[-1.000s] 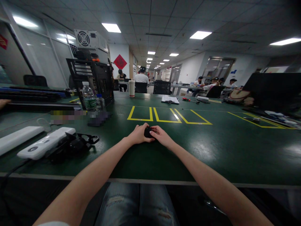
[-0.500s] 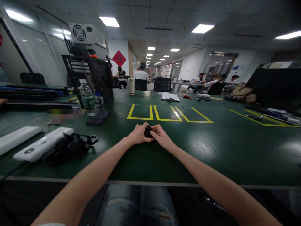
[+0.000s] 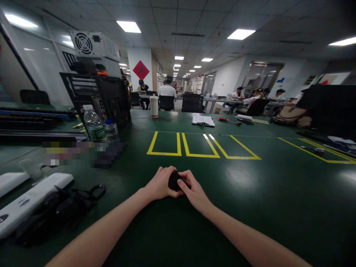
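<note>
A small black object is between my two hands, just above or on the green tabletop; its kind is too dark to make out. My left hand curls around it from the left, thumb below and fingers over the top. From the right, my right hand pinches it with the thumb and bent fingers. Part of the object is covered by the fingers. Beyond both hands lie yellow tape outlines on the tabletop.
On the left are a white power strip, black straps, a water bottle and an open computer case. Farther back stand a white cup, a clipboard and a red screwdriver. Several people sit beyond.
The view has tipped and shifted, so the hands and tabletop appear lower in the picture. Both hands still hold the black object, with little change in grip.
</note>
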`<state>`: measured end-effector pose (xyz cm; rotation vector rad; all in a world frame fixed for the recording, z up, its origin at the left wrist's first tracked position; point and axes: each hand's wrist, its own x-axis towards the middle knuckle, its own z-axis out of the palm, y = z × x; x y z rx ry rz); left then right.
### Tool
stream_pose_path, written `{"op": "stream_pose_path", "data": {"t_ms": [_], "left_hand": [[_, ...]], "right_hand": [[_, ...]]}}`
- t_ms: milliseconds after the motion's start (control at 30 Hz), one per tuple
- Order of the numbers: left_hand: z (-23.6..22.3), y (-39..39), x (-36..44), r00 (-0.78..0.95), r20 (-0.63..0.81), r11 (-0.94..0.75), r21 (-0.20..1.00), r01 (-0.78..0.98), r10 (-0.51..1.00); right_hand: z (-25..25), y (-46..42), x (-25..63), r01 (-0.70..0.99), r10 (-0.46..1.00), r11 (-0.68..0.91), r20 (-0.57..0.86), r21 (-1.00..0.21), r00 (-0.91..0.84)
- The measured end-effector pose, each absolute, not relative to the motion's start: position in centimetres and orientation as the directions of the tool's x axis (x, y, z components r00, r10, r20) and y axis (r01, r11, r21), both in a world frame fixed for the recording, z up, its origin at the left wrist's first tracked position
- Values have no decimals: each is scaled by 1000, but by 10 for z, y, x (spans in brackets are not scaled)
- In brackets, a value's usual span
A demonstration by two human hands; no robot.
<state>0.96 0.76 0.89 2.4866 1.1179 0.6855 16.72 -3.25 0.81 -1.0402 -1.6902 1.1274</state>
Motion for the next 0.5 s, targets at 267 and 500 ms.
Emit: {"op": "stream_pose_path", "data": {"t_ms": [267,500], "left_hand": [[12,9,10,539,222,-561,548,620,813],[14,13,9,527,161,-510,590,626,834]], "right_hand": [[5,-24,170,253,969,156,99,-955,-226],[12,-21,170,306,962,154,72,-940,-263]]}}
